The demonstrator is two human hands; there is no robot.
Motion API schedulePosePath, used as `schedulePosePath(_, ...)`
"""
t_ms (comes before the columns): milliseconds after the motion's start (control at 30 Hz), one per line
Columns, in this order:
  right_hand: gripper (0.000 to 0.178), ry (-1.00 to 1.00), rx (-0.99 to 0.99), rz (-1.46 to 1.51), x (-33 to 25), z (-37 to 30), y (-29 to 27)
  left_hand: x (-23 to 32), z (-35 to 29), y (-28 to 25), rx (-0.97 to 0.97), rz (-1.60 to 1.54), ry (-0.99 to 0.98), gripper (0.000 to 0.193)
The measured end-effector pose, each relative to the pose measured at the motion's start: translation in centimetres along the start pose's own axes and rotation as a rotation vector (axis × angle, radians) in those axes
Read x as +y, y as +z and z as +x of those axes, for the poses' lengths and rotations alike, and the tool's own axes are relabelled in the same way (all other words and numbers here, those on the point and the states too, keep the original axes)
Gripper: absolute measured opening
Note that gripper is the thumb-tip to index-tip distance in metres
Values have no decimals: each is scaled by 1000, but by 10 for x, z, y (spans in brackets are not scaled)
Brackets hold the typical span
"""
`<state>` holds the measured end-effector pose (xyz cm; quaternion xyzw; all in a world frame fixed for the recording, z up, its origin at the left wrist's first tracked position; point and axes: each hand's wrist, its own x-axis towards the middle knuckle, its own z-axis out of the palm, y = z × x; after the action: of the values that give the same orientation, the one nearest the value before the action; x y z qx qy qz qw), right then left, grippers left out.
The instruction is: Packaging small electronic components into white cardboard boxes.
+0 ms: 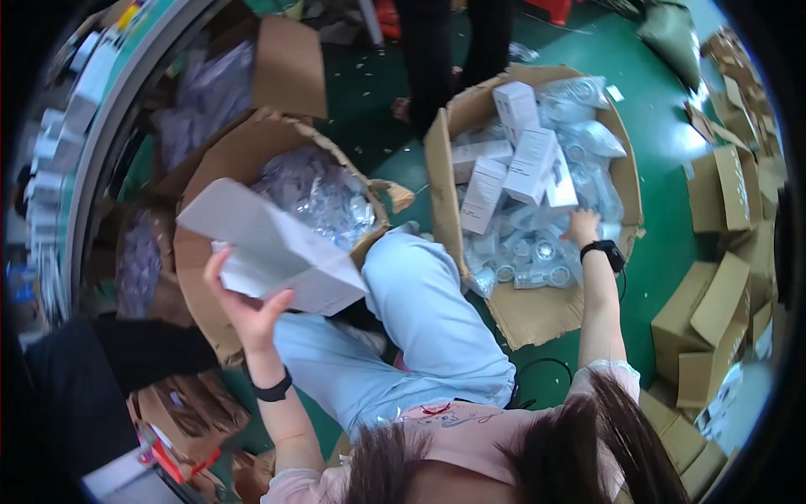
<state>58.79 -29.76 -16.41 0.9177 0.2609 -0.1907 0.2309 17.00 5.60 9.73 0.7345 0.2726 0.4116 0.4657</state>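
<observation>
In my left hand [243,307] is a white cardboard box [311,260] with its top flaps standing up; my thumb and fingers grip its left end. The box is held above the left carton [201,218], which contains clear plastic-wrapped pieces [315,193]. My right hand [581,225] reaches into the right carton [522,312], its fingers stretched apart over clear bags of round plastic parts [546,250]. Just beyond those fingers lie several closed white boxes [531,164], piled on the bags. Whether the fingertips touch a bag is hard to see.
Opened brown cartons [718,189] stack along the right side. Someone's dark-trousered legs [453,50] stand beyond the two cartons. At the far right lies a green sack [669,42]. A black cable [546,365] curves over the green floor, and white boxes [63,143] line the left edge.
</observation>
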Motion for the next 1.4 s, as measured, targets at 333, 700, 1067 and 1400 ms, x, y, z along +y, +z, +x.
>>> schedulePosePath(333,84,43,301,731,42,-64,-51,8,-46,46,-215,-17,179,69)
schedulePosePath(700,68,-668,1010,2086,-129,-293,-307,30,-62,77,-155,-70,396,65)
schedulePosePath(1067,29,-1341,960,691,-183,-272,-334,15,-80,20,16,-211,240,73)
schedulePosePath(1400,20,-1009,104,32,-476,-60,-246,-25,-85,-92,618,107,128,76)
